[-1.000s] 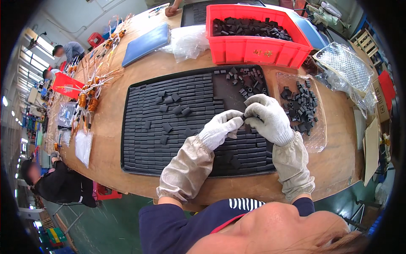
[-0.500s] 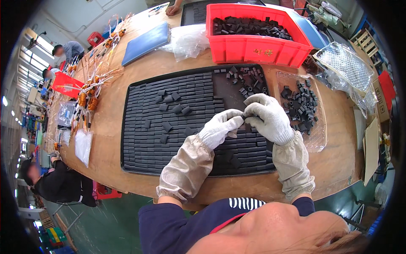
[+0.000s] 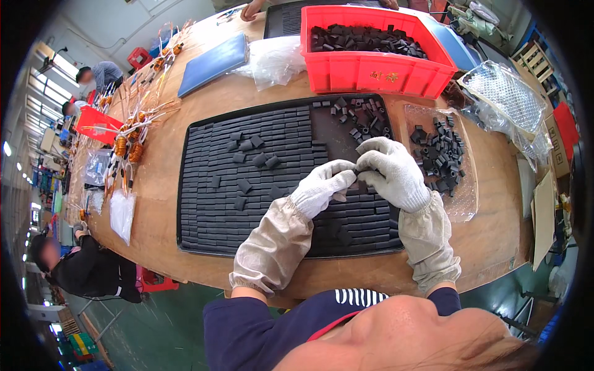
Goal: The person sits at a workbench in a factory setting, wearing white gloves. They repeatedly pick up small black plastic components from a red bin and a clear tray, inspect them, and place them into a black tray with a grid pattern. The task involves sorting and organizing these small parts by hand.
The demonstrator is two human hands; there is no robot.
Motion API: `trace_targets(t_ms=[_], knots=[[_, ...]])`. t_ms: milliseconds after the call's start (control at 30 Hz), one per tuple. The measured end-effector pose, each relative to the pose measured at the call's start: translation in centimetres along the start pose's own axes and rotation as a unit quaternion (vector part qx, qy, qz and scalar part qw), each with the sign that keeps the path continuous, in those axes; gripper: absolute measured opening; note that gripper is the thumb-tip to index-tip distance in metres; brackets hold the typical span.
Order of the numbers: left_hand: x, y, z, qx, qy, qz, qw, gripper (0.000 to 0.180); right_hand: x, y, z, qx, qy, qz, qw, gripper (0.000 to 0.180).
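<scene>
My gloved left hand (image 3: 326, 183) and my gloved right hand (image 3: 395, 173) meet above the black tray (image 3: 329, 128). Pinched between their fingertips is a small black sleeve (image 3: 357, 175), mostly hidden by the gloves. Tight rows of black sleeves (image 3: 229, 179) fill much of the tray, with several loose ones (image 3: 258, 159) lying on top. More loose sleeves, some showing open ends, gather in the tray's far right corner (image 3: 365, 117). To the right of my right hand, a pile of short black sleeves (image 3: 442, 151) rests on clear plastic wrap (image 3: 467, 198).
A red bin (image 3: 371, 74) of black pieces stands behind the tray. Left of it lie a blue folder-like sheet (image 3: 213, 63) and clear plastic bags (image 3: 275, 62). Wired copper coils (image 3: 127, 145) line the table's left side. A person's hand (image 3: 252, 10) is at the far edge.
My hands stay almost still, fingertips together on the sleeve. At the far edge, the other person's hand has shifted slightly, and another hand shows behind the red bin.
</scene>
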State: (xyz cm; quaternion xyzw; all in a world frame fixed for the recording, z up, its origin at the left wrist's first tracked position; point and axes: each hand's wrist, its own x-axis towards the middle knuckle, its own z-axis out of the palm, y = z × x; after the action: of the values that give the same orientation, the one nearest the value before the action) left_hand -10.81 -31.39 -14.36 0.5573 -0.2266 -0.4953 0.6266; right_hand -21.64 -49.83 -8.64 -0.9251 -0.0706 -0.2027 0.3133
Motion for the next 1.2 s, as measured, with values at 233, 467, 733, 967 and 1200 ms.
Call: trace_targets(t_ms=[233, 467, 733, 967, 1200], knots=[[-0.19, 0.47, 0.19, 0.004, -0.008, -0.004, 1.0, 0.043, -0.02, -0.06, -0.14, -0.021, -0.008, -0.012, 1.0, 0.021], [-0.18, 0.44, 0.35, 0.019, -0.004, 0.0, 1.0, 0.044, -0.08, 0.02, -0.13, -0.011, -0.01, -0.01, 1.0, 0.023], [-0.07, 0.33, 0.32, 0.027, -0.011, -0.005, 1.0, 0.045, 0.11, 0.0, -0.32, -0.001, -0.028, -0.009, 1.0, 0.021], [-0.19, 0.57, 0.36, 0.035, -0.008, 0.001, 0.999, 0.044, -0.08, 0.08, -0.02, -0.01, -0.011, -0.012, 1.0, 0.021], [0.09, 0.13, 0.17, 0.035, 0.019, 0.01, 0.999, 0.042, 0.01, 0.05, -0.05, 0.003, -0.029, 0.002, 1.0, 0.022]])
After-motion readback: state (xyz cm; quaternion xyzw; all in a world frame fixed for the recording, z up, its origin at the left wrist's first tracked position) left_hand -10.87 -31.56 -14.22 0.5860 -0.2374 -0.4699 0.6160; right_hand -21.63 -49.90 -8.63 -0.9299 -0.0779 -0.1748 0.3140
